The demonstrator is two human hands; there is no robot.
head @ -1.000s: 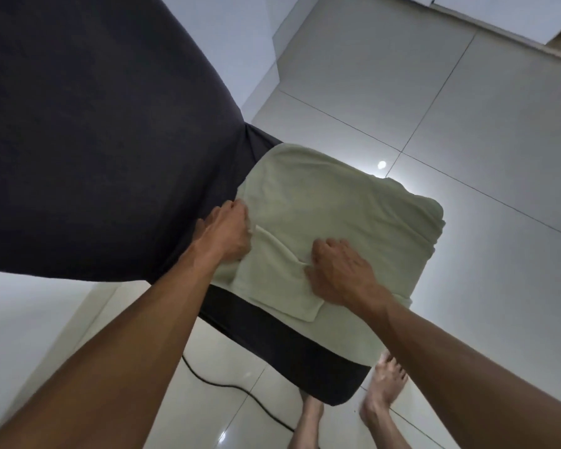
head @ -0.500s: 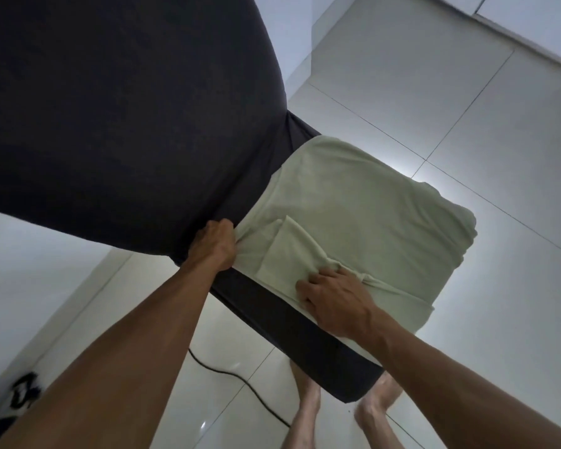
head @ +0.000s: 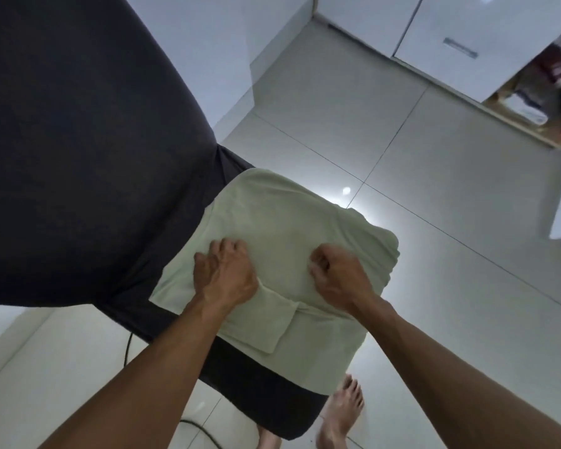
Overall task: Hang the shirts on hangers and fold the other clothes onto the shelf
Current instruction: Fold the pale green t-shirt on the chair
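Observation:
A pale green garment (head: 282, 218) lies folded on the corner of a dark-covered mattress (head: 78, 157), with a small folded flap near its front edge. My left hand (head: 224, 277) sits on the garment's left middle, fingers curled into the cloth. A little to the right, my right hand (head: 337, 277) is bunched like a fist and grips the fabric. The two hands are about a hand's width apart. No hanger is in view.
White cabinet doors (head: 434, 30) stand at the back right. An open shelf compartment (head: 541, 92) beside them holds clothes. A black cable (head: 128, 348) runs over the pale tiled floor (head: 467, 254). My bare feet (head: 340, 413) stand by the mattress corner.
Both hands have moved from the garment's near edge up to its middle and curled into the cloth. The small flap now lies flat behind them.

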